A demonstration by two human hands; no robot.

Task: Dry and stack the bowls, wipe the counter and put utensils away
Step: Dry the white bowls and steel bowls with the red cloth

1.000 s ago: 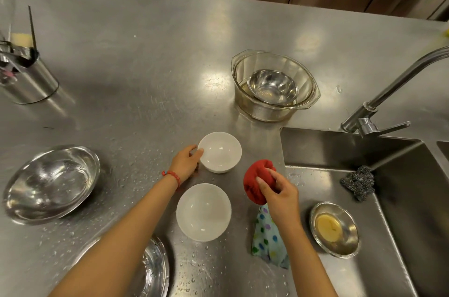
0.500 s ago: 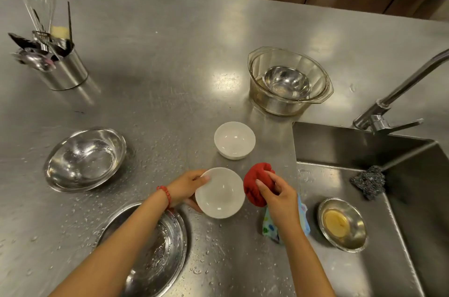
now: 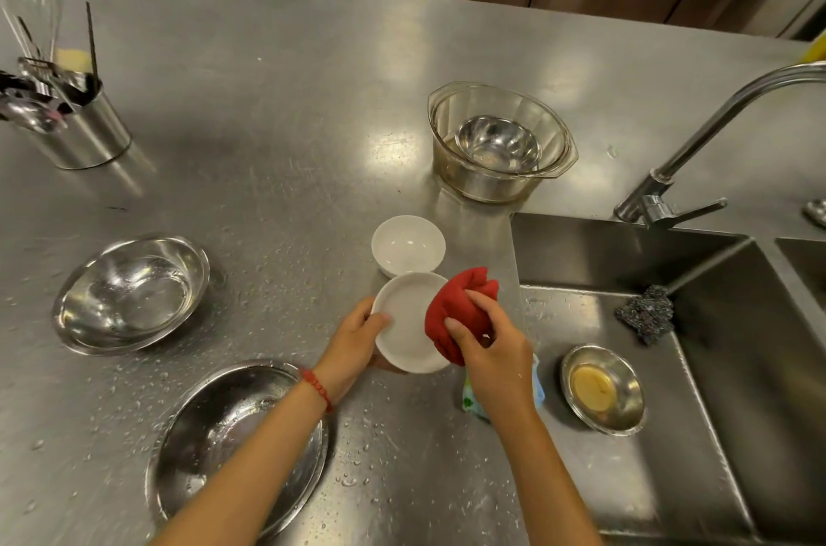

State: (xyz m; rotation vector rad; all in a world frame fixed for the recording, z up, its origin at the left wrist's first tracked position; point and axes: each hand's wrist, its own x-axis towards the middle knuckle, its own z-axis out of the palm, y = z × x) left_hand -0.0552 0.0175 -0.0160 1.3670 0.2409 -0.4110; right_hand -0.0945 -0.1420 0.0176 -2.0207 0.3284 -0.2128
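My left hand [image 3: 357,340] grips the left rim of a white bowl [image 3: 404,324], lifted and tilted toward me. My right hand [image 3: 487,344] holds a bunched red cloth [image 3: 451,308] pressed against the bowl's right inner side. A second white bowl [image 3: 407,243] stands upright on the wet steel counter [image 3: 290,143] just behind. Two steel bowls lie to the left, one [image 3: 129,293] further back, one [image 3: 241,438] near my left forearm. A glass bowl [image 3: 500,143] with a steel bowl [image 3: 497,143] inside stands at the back. A steel utensil holder [image 3: 85,129] sits far left.
The sink [image 3: 670,411] opens on the right with a small steel dish [image 3: 603,389], a steel scourer [image 3: 646,313] and the tap [image 3: 661,188] above. A spotted cloth [image 3: 474,402] lies at the sink's edge under my right hand. Water drops dot the counter.
My left hand moved from the far white bowl to the near one and lifted it. My right hand brought the red cloth into that bowl.
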